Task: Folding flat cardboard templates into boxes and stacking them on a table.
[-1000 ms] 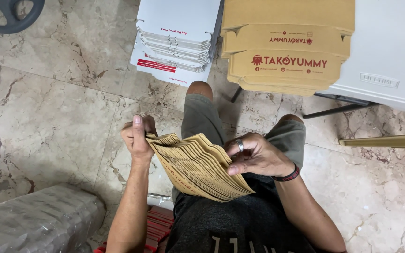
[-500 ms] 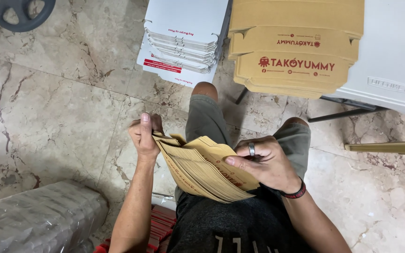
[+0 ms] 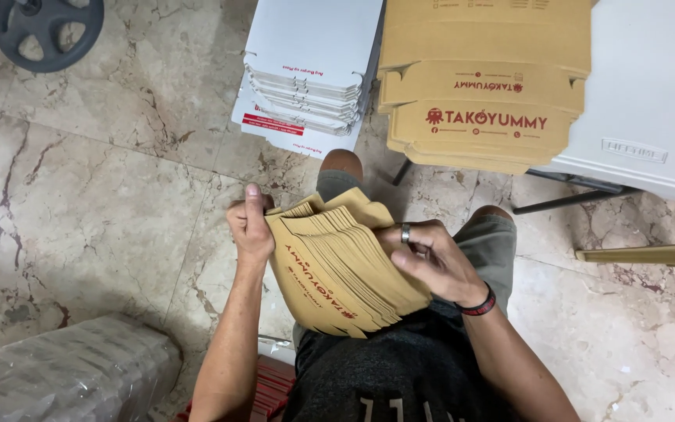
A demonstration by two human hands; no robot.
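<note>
Brown flat cartons, fanned in a thick stack, sit over the person's lap in the head view. Left hand clamps the stack's far edge; right hand curls closed on its top sheets.

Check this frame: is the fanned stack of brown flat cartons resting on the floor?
No, the left hand and right hand hold the brown cartons above the lap.

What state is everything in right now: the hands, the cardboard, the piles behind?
left hand: gripping the edge of the fanned brown flat boxes
right hand: resting on the fan, fingers curled
fanned brown flat boxes: unfolded, spread over the lap
white flat boxes: stacked on the floor
brown box stack: piled flat
</note>
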